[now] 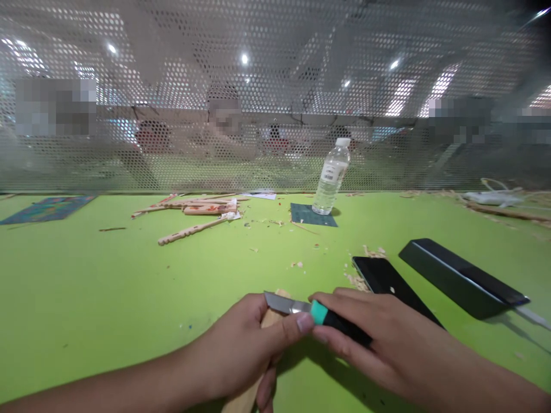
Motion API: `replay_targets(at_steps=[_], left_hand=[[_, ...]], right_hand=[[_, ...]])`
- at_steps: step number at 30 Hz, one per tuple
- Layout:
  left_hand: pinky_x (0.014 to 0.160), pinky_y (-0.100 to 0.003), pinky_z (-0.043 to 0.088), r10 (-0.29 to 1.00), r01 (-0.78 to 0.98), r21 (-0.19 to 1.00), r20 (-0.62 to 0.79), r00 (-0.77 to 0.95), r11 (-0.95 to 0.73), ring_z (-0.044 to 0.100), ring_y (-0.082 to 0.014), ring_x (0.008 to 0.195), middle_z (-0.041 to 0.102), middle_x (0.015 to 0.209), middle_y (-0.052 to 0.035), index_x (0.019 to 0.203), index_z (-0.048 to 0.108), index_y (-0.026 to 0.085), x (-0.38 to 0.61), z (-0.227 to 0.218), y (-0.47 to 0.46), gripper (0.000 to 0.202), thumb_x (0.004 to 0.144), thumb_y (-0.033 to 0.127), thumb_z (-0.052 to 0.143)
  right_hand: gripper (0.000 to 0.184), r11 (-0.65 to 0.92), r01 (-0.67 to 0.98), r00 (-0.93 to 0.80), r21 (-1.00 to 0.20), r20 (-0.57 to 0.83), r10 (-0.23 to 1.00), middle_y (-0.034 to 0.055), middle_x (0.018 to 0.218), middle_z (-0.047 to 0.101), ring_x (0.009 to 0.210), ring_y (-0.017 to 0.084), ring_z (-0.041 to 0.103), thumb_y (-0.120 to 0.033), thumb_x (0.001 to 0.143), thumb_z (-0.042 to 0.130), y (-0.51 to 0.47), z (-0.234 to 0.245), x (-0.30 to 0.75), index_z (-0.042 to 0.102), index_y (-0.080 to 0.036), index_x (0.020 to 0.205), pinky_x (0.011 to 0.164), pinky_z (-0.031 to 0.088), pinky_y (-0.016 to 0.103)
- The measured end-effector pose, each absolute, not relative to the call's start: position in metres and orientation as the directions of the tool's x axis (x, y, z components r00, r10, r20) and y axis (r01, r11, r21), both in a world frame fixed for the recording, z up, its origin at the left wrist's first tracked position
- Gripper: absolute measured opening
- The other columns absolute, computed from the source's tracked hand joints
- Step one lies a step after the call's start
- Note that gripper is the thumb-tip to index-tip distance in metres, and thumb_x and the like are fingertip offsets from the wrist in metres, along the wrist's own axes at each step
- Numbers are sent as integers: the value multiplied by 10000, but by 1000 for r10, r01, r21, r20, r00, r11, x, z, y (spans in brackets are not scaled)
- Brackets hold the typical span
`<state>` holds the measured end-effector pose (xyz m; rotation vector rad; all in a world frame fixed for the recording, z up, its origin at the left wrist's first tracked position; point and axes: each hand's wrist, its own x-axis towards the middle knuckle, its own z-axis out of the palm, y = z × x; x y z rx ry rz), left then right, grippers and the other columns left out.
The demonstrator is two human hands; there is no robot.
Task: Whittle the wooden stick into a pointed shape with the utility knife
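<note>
My left hand is closed around a pale wooden stick, whose tip shows just above the fingers. Its thumb presses against the back of a knife blade. My right hand grips the knife's black handle with a teal collar. The blade lies across the top end of the stick. Both hands hover low over the green table, near its front edge.
A black phone and a black flat case lie right of my hands. Carved wooden sticks, shavings, a water bottle on a dark mat stand farther back. A perforated metal screen closes the table's far side; people sit behind it.
</note>
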<state>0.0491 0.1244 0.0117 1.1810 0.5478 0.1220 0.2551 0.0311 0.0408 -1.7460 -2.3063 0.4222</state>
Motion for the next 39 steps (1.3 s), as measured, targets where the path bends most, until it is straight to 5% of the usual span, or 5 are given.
replay_targets(at_steps=[13, 23, 32, 39], left_hand=[[342, -163, 428, 387, 171, 897, -339, 858, 408, 476, -78, 291, 448, 413, 85, 604, 492, 186, 53, 13, 121, 570, 903, 642, 660], [359, -169, 458, 369, 187, 902, -339, 865, 388, 480, -93, 315, 444, 402, 98, 781, 537, 197, 51, 11, 121, 487, 935, 653, 611], [351, -183, 459, 307, 184, 903, -315, 898, 388, 475, -93, 281, 508, 426, 98, 843, 571, 202, 48, 9, 126, 436, 865, 610, 723], [328, -197, 449, 361, 158, 908, -308, 880, 388, 455, -97, 253, 455, 376, 88, 623, 483, 207, 51, 8, 124, 529, 881, 617, 697]], right_hand=[[419, 315, 904, -264, -289, 201, 943, 75, 959, 751, 829, 221, 730, -461, 1120, 319, 25, 28, 249, 658, -215, 1143, 702, 530, 332], [391, 252, 944, -181, -214, 305, 935, 97, 979, 772, 768, 238, 734, -455, 1098, 388, 31, 34, 260, 686, -202, 1117, 642, 535, 347], [271, 246, 895, -272, -372, -20, 962, 52, 921, 725, 824, 227, 686, -400, 1068, 488, 29, 42, 253, 689, -226, 1015, 745, 532, 358], [307, 295, 872, -292, -390, 69, 954, 44, 918, 715, 808, 210, 683, -409, 1097, 431, 28, 35, 252, 665, -216, 1051, 717, 509, 337]])
